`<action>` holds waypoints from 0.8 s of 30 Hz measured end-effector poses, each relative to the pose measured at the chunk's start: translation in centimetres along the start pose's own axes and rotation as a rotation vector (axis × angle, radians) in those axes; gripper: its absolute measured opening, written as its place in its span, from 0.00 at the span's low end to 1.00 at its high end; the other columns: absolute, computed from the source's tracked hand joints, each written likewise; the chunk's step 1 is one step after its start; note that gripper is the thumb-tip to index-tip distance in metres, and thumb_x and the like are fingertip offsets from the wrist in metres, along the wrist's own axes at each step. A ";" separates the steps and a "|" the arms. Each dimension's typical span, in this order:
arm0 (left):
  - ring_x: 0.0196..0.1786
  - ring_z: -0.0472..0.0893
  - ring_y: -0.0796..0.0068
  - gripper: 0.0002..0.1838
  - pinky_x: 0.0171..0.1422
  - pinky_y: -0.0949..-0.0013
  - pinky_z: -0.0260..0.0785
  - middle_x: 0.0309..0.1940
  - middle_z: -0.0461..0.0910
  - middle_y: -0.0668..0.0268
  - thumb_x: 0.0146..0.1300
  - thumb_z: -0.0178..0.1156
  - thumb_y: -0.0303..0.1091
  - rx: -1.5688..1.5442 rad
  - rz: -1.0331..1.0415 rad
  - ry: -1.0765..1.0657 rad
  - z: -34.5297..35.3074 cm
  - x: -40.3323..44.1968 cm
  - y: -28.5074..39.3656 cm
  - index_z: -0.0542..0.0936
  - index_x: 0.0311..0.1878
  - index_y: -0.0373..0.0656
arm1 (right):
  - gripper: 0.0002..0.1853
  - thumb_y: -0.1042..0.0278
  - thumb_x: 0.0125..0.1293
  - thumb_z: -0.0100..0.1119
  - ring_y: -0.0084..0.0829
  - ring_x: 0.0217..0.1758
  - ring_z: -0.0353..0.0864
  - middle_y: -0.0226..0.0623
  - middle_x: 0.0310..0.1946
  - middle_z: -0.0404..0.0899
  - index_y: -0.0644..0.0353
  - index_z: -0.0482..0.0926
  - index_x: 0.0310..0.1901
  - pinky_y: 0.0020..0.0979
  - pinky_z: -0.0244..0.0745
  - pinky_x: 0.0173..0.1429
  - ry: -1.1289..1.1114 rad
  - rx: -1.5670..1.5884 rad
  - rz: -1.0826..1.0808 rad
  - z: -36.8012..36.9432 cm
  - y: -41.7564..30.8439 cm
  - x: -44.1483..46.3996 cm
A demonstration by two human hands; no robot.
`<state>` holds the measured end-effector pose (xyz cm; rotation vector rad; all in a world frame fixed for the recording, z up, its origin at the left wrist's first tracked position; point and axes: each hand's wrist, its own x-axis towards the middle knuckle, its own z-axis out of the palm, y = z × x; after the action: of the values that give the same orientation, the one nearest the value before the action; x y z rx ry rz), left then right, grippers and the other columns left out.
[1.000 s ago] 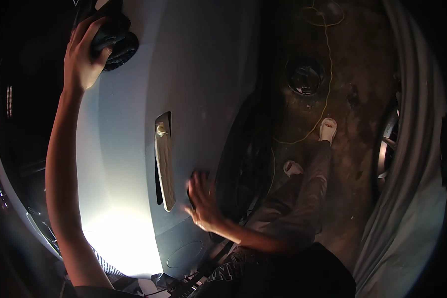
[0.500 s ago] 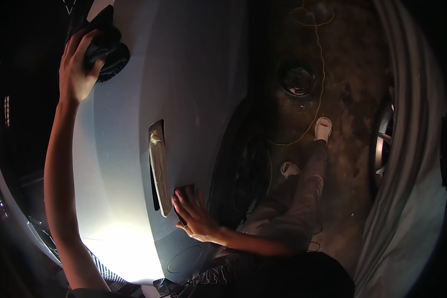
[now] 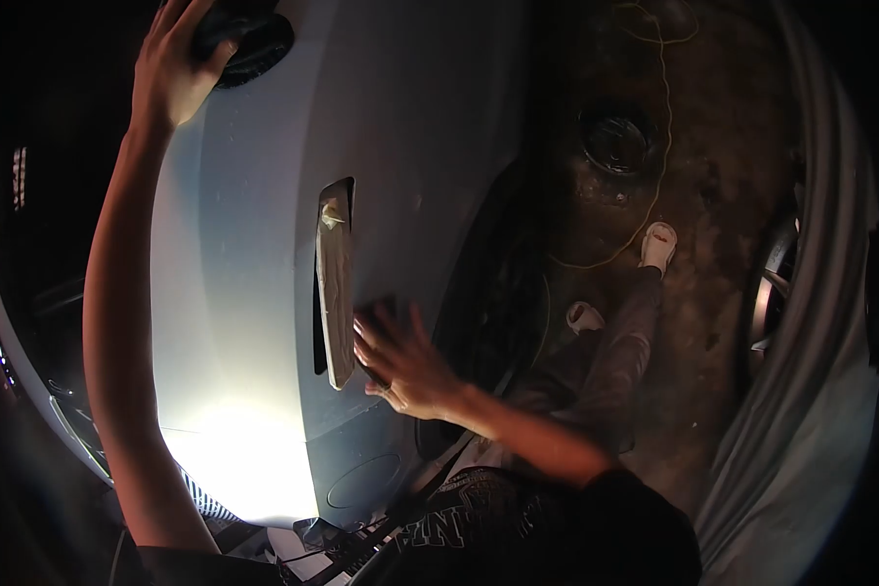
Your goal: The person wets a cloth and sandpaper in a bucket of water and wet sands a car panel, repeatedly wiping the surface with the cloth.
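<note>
My left hand [image 3: 176,73] is at the top left, with its fingers curved round a black rounded object [image 3: 254,44] against the grey car body panel [image 3: 244,225]. Part of that object is cut off by the frame edge, and its kind is unclear. Lower down, my right hand [image 3: 410,366] lies on the same panel, fingers stretched over a dark flat pad [image 3: 369,322] that is mostly hidden and smeared by motion. Just left of these fingers is a long slot in the panel, covered by a pale masked strip [image 3: 336,293].
A bright light glares on the lower panel [image 3: 249,459]. A dark wheel arch [image 3: 474,264] lies right of my right hand. On the stained floor are a yellow cord [image 3: 666,127] and a dark round object [image 3: 615,142]. A grey sheet [image 3: 820,391] hangs at the right.
The view has shifted, so the panel, masked strip and both hands appear higher and slightly further right. My right hand is now blurred, its fingers still beside the masked strip.
</note>
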<state>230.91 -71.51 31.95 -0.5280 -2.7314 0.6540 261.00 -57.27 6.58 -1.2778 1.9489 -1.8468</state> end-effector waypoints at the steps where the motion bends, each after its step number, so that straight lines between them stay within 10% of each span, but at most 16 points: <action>1: 0.63 0.74 0.51 0.28 0.64 0.51 0.73 0.60 0.72 0.58 0.46 0.65 0.23 -0.004 0.010 -0.006 0.2 0.0 -0.4 0.75 0.55 0.45 | 0.43 0.54 0.64 0.65 0.57 0.82 0.41 0.52 0.78 0.46 0.60 0.55 0.75 0.71 0.35 0.76 0.105 -0.050 0.097 -2.7 2.2 2.8; 6: 0.64 0.73 0.51 0.28 0.65 0.51 0.73 0.60 0.72 0.57 0.47 0.67 0.23 -0.126 -0.052 -0.053 -0.1 -0.3 -0.4 0.75 0.56 0.46 | 0.42 0.58 0.65 0.63 0.57 0.82 0.41 0.51 0.79 0.44 0.64 0.53 0.75 0.68 0.39 0.76 0.456 -0.058 0.246 -8.1 8.2 12.4; 11: 0.62 0.74 0.52 0.26 0.64 0.51 0.73 0.60 0.72 0.57 0.51 0.66 0.28 -0.073 -0.079 -0.042 -0.3 -0.2 0.8 0.75 0.56 0.45 | 0.44 0.44 0.63 0.63 0.52 0.82 0.42 0.46 0.79 0.46 0.60 0.59 0.74 0.74 0.33 0.76 0.033 0.015 0.061 4.5 -3.8 -3.5; 15: 0.61 0.75 0.53 0.26 0.64 0.52 0.73 0.60 0.72 0.58 0.50 0.64 0.28 -0.121 0.121 -0.015 0.2 -0.2 -1.3 0.75 0.56 0.45 | 0.43 0.48 0.68 0.59 0.49 0.83 0.41 0.46 0.79 0.45 0.59 0.51 0.77 0.71 0.32 0.76 0.184 -0.124 0.130 -4.9 6.2 5.0; 18: 0.61 0.75 0.53 0.27 0.64 0.52 0.74 0.59 0.72 0.58 0.48 0.64 0.26 -0.162 -0.107 -0.042 0.2 -1.0 0.4 0.75 0.56 0.45 | 0.38 0.55 0.73 0.49 0.51 0.83 0.39 0.48 0.80 0.40 0.63 0.47 0.77 0.68 0.34 0.77 0.487 0.081 0.337 -11.7 14.3 14.7; 24: 0.60 0.76 0.51 0.24 0.61 0.49 0.74 0.58 0.73 0.58 0.53 0.66 0.33 -0.064 -0.201 -0.144 0.3 -0.1 0.0 0.75 0.54 0.45 | 0.46 0.42 0.64 0.60 0.58 0.82 0.39 0.55 0.78 0.46 0.64 0.56 0.75 0.72 0.32 0.76 0.051 0.011 0.110 3.9 -2.8 -2.8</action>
<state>230.91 -71.70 31.73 -0.2224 -2.8984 0.5758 266.49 -57.87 6.99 -1.1074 1.9884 -1.8523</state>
